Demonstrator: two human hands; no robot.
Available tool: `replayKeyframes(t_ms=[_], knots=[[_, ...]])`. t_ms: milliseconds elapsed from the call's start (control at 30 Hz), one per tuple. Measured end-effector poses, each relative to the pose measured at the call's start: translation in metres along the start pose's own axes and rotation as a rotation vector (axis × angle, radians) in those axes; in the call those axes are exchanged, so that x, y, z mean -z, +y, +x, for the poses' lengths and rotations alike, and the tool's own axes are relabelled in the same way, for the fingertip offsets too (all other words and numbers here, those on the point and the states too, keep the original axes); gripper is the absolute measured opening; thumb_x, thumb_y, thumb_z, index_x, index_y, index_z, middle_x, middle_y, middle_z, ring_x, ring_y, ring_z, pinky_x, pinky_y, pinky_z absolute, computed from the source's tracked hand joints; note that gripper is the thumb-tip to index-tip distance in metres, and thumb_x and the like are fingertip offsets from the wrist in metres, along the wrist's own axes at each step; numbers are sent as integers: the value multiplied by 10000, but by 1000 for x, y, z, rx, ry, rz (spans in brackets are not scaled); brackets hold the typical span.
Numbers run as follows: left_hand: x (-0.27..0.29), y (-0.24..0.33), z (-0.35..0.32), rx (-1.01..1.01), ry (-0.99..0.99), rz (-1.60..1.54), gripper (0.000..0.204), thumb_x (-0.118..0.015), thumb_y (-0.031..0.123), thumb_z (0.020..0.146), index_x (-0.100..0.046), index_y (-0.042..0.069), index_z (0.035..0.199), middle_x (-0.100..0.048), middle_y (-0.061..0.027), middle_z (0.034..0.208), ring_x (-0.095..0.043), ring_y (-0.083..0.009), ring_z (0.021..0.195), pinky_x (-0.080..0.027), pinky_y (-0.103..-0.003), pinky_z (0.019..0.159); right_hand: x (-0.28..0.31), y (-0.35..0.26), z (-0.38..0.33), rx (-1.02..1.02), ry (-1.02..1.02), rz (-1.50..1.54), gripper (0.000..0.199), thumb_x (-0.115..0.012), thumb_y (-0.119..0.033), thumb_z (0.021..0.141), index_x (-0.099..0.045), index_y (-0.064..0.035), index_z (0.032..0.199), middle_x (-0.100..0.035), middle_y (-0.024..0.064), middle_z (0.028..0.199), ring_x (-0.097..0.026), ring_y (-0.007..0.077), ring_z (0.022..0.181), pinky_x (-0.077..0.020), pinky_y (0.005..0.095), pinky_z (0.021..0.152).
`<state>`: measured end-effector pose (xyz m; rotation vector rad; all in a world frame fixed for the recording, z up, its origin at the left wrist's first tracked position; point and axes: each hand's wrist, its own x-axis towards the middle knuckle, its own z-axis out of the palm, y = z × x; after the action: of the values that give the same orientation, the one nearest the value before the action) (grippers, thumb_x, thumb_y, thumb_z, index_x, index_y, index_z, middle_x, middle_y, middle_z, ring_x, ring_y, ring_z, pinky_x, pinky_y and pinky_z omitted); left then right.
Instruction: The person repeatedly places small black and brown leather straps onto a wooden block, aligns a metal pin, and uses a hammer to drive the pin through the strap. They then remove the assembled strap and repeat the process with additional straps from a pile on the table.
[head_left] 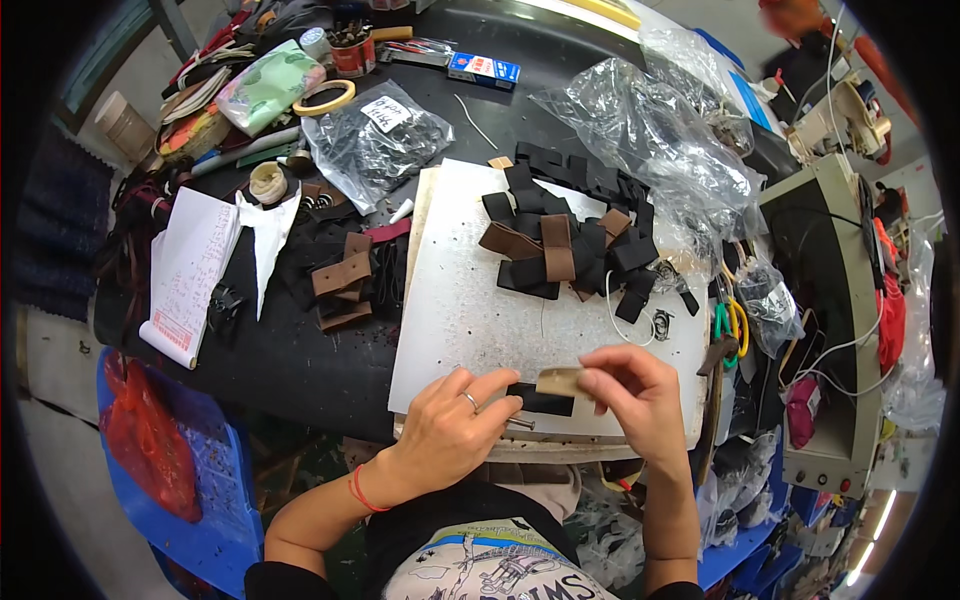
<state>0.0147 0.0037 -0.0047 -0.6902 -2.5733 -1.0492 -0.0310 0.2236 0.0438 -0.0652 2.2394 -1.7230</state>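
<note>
Near the front edge of the white rectangular board, a flat black strip lies lengthwise left to right between the hands. The curled left hand is at its left end, grip unclear; the right hand pinches a flat tan piece at its far side.

The desk has a black, smooth top, and its edges look bent by the lens. Left of the desk, on its near side, there is a blue plastic chair with small dark crumbs on it. Farther left of the desk a dark blue cloth hangs, and below this cloth is a pale surface; I cannot tell if it is wall or floor. Beyond the desk's far left corner stands a grey post. To the right of the desk is a grey-green metal cabinet with round knobs. Farther right and nearer than the desk, white light tubes shine brightly.
</note>
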Motion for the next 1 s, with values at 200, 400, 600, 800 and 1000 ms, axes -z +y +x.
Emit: replayKeyframes(t_ms=[200,400,600,800,1000], knots=[[1,-1,3,40,-75,-88,282,-722,46,721,-648,50,994,-653,-50,1098,-573,-229,773,-491,-338,667,-22,18,-7,-34,-13,-124,90,-706,-27,868,-681,21,940,-684,42,784,-619,73,640,-496,202,540],[8,-5,5,139,-60,-286,604,-764,25,710,-530,30,1266,-677,-97,1096,-605,-264,811,-509,-356,722,-29,18,-10,128,30,-264,86,-716,-38,842,-689,14,904,-688,91,783,-644,136,625,-514,249,549],[7,-6,4,69,-79,-188,470,-729,44,729,-600,21,1180,-652,-79,1130,-580,-247,781,-505,-340,706,-33,12,-11,208,61,-339,79,-715,-40,831,-681,6,886,-668,106,758,-648,184,625,-525,287,562],[4,-3,6,-81,-111,44,264,-698,36,708,-687,40,972,-649,-63,1120,-543,-199,695,-478,-304,605,-33,14,-13,265,83,-585,160,-739,-67,816,-666,-20,951,-626,112,922,-599,208,618,-497,310,555],[9,8,13,-123,-167,188,248,-626,49,710,-663,6,951,-645,-97,1101,-541,-186,695,-449,-296,562,-7,33,-32,532,146,-616,282,-785,-101,764,-674,-49,1018,-600,134,1119,-611,253,816,-495,346,693]])
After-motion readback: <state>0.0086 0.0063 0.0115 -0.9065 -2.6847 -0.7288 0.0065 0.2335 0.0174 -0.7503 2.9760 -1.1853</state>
